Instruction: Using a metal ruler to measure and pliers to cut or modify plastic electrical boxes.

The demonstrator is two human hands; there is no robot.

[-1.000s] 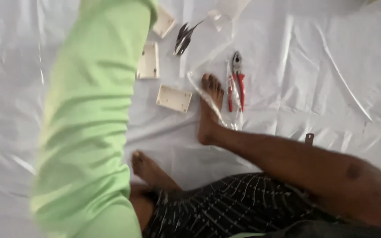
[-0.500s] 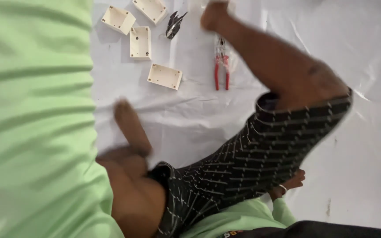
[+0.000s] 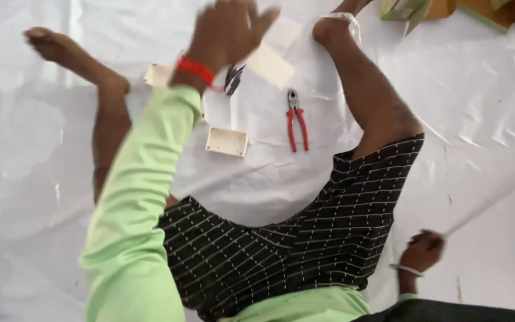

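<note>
You are stretching your left hand, fingers spread and empty, above the cream rectangular plastic box; your right hand is gripping the white plastic sheet.

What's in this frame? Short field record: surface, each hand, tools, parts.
surface: white plastic sheet on the floor, person seated on it with legs spread
left hand: raised and reaching forward, fingers spread, blurred, red band at the wrist; hold unclear
right hand: low at the person's side, closed on a fold of the sheet
tools: red-handled pliers lying between the legs; dark tool partly hidden under the left wrist
parts: cream plastic box left of the pliers
</note>
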